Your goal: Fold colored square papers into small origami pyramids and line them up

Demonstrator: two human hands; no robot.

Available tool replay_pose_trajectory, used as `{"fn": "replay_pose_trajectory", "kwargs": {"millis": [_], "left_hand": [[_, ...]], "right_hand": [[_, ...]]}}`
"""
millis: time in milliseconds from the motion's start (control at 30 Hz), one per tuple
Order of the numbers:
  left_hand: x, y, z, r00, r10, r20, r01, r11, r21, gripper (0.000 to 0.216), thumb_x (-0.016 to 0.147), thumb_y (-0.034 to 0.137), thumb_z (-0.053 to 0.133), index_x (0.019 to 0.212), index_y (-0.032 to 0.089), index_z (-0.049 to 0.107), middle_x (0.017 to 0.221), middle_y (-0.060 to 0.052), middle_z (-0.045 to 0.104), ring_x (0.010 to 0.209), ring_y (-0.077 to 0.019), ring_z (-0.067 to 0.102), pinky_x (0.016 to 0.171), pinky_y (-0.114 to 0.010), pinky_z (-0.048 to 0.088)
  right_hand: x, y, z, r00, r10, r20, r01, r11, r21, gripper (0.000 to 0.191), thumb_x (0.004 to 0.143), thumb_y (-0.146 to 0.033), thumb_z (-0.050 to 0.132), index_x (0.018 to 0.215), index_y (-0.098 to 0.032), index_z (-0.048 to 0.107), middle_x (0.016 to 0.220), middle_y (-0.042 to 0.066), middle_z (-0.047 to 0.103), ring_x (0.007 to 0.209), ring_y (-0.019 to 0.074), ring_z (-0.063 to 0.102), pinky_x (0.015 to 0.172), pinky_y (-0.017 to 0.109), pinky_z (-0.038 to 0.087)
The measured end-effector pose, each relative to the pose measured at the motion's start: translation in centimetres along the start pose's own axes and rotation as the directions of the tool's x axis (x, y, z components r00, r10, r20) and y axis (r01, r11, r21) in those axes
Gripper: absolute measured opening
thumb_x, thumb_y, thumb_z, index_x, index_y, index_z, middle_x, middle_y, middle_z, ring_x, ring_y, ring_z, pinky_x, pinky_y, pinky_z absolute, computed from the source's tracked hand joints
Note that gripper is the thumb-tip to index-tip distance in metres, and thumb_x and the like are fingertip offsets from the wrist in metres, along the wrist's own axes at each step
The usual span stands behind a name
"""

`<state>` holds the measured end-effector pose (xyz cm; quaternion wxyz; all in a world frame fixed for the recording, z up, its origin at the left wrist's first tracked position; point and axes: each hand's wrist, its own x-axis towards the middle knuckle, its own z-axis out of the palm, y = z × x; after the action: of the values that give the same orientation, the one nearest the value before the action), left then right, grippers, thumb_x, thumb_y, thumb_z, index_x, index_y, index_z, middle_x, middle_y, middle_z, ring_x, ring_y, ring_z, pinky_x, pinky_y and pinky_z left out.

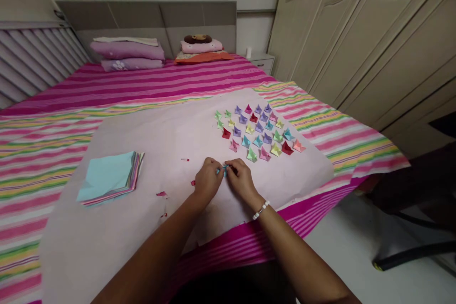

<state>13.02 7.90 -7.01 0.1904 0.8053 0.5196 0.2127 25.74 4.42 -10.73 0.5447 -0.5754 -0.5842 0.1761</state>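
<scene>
Both left hand and right hand pinch small light-blue folded paper piece; seemingly mid-fold, next move probably calls for even, gentle pressure

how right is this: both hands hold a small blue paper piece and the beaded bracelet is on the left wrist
Not quite: the beaded bracelet is on the right wrist, as the head view shows. The left hand and right hand do hold the small blue paper piece.
</scene>
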Motion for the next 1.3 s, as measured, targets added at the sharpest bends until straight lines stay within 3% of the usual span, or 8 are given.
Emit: {"fn": "replay_pose_trajectory", "kwargs": {"millis": [167, 367, 600, 733, 1100, 1300], "left_hand": [[0.3, -0.1, -0.2, 0.995, 0.064, 0.073, -0.065, 0.998, 0.009, 0.013, 0.082, 0.017, 0.057, 0.077, 0.02, 0.068, 0.096, -0.003, 0.059, 0.081, -0.0153, 0.059, 0.067, -0.026, 0.044], [0.7, -0.4, -0.2, 0.99, 0.083, 0.11, -0.084, 0.996, 0.001, 0.013, 0.081, 0.017, 0.058, 0.077, 0.02, 0.07, 0.091, -0.005, 0.06, 0.079, -0.0179, 0.059, 0.069, -0.029, 0.046], [1.1, -0.8, -1.0, 0.966, 0.219, 0.137, -0.207, 0.974, -0.093, 0.017, 0.078, 0.011, 0.058, 0.075, 0.021, 0.071, 0.097, -0.004, 0.06, 0.091, -0.0178, 0.06, 0.08, -0.029, 0.047], [1.1, -1.2, -0.8, 0.945, 0.287, 0.158, -0.263, 0.952, -0.159, 0.018, 0.078, 0.009, 0.058, 0.077, 0.02, 0.072, 0.103, -0.005, 0.059, 0.093, -0.0173, 0.061, 0.084, -0.03, 0.048], [0.8, -2.4, 0.6, 0.936, 0.31, 0.164, -0.268, 0.934, -0.238, 0.021, 0.073, 0.001, 0.058, 0.075, 0.017, 0.071, 0.107, -0.007, 0.059, 0.096, -0.0186, 0.061, 0.087, -0.031, 0.049], [0.9, -2.5, 0.8, 0.928, 0.326, 0.181, -0.276, 0.927, -0.252, 0.024, 0.071, -0.001, 0.057, 0.07, 0.018, 0.072, 0.104, -0.006, 0.06, 0.088, -0.0177, 0.063, 0.084, -0.032, 0.05]], "right_hand": [[0.1, 0.3, -0.6, 0.998, -0.026, 0.063, 0.027, 1.0, -0.012, 0.026, 0.081, -0.006, 0.05, 0.09, -0.02, 0.071, 0.085, 0.006, 0.062, 0.082, 0.0188, 0.06, 0.076, 0.033, 0.049], [0.9, 0.2, -1.3, 0.974, -0.097, 0.206, 0.114, 0.991, -0.075, 0.045, 0.068, 0.008, 0.044, 0.089, -0.021, 0.072, 0.089, 0.005, 0.062, 0.086, 0.0187, 0.058, 0.08, 0.032, 0.048], [0.9, -0.6, -2.9, 0.938, -0.13, 0.322, 0.191, 0.967, -0.166, 0.032, 0.069, 0.006, 0.053, 0.078, -0.019, 0.07, 0.076, 0.004, 0.063, 0.078, 0.0206, 0.055, 0.076, 0.034, 0.045], [0.1, -0.6, -3.6, 0.929, -0.136, 0.345, 0.2, 0.967, -0.156, 0.03, 0.076, -0.001, 0.057, 0.095, -0.021, 0.068, 0.081, 0.003, 0.064, 0.078, 0.019, 0.057, 0.074, 0.031, 0.045], [-0.7, -0.8, -4.0, 0.9, -0.177, 0.399, 0.203, 0.979, -0.024, 0.024, 0.08, -0.002, 0.057, 0.09, -0.021, 0.067, 0.089, 0.003, 0.058, 0.081, 0.0164, 0.058, 0.073, 0.027, 0.046], [-1.2, -0.7, -3.8, 0.882, -0.159, 0.445, 0.209, 0.976, -0.065, 0.021, 0.081, -0.002, 0.056, 0.086, -0.021, 0.064, 0.09, 0.003, 0.056, 0.081, 0.0158, 0.057, 0.074, 0.027, 0.046]]}}
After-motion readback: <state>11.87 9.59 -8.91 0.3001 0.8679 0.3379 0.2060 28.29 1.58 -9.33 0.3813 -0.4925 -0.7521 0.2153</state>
